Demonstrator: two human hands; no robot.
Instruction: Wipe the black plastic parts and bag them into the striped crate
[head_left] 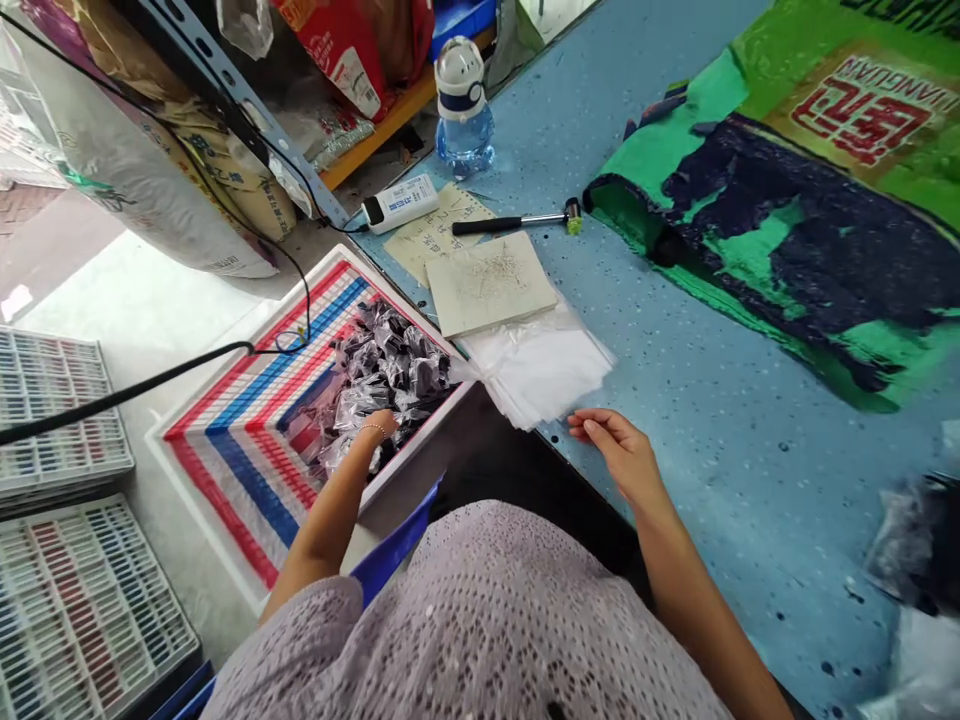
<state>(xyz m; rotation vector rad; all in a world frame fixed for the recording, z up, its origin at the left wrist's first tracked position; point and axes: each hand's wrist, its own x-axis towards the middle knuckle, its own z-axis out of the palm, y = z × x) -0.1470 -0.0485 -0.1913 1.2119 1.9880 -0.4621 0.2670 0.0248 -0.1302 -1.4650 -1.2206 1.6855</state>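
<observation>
My left hand (382,425) reaches into a crate at the left, down among small clear plastic bags (397,350) packed with dark pieces. Its fingers are hidden in the pile, so their grip does not show. My right hand (615,445) hovers at the table's near edge, fingers loosely bent and thumb slightly apart, with nothing visible in it. The fingertips come close to the corner of a stack of flat, clear plastic bags (544,370). On that stack's far end lies a dirt-specked, cream-coloured pad (491,283).
The white crate (247,520) has a striped lining. A small hammer (517,222), white boxy device (401,203) and water bottle (463,110) stand or lie beyond the pad. A green sack (780,220) covers the right. Black cable (150,395) crosses the crate. Slatted crates (82,610) sit lower left.
</observation>
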